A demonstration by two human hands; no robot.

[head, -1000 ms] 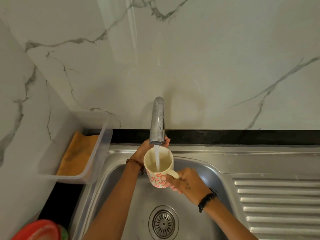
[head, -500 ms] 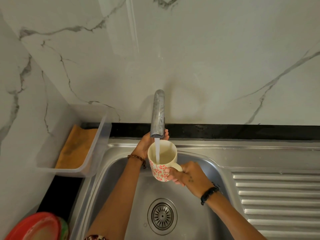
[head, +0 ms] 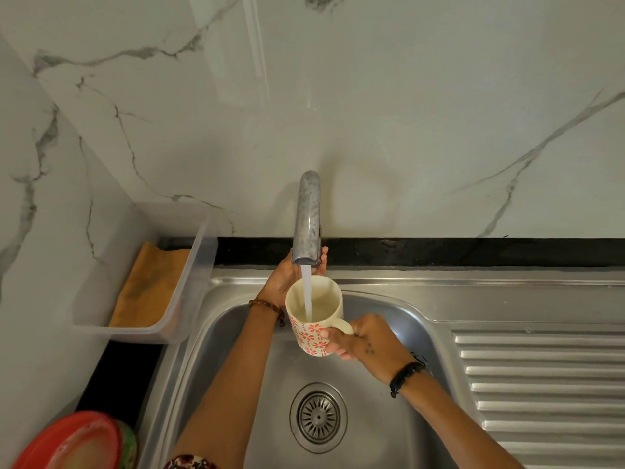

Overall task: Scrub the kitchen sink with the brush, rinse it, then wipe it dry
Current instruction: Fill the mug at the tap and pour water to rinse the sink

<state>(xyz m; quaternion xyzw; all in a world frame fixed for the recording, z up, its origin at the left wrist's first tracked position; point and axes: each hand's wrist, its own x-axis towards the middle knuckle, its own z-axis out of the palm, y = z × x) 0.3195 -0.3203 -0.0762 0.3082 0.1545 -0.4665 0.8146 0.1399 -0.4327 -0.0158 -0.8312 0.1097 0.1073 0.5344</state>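
Under the tap (head: 307,218), the right hand (head: 367,340) holds a mug (head: 314,316) by its handle, fingers curled round it, and water (head: 306,289) runs into the mug. Behind the mug, the left hand (head: 287,279) reaches up beside the spout's end; whether its grip is closed on anything there I cannot tell, since spout and mug cover the fingers. Below both hands lies the sink (head: 389,319) with its drain (head: 318,418); no brush shows. Left of the left arm, a tub (head: 189,299) on the counter (head: 118,377) holds a cloth (head: 152,286).

This looks like filling the mug for rinsing. Risks: the mug may overflow onto the wrist if the tap runs on, and a wet handle may slip, dropping the mug into the steel basin. A careless pour could splash the counter and cloth.
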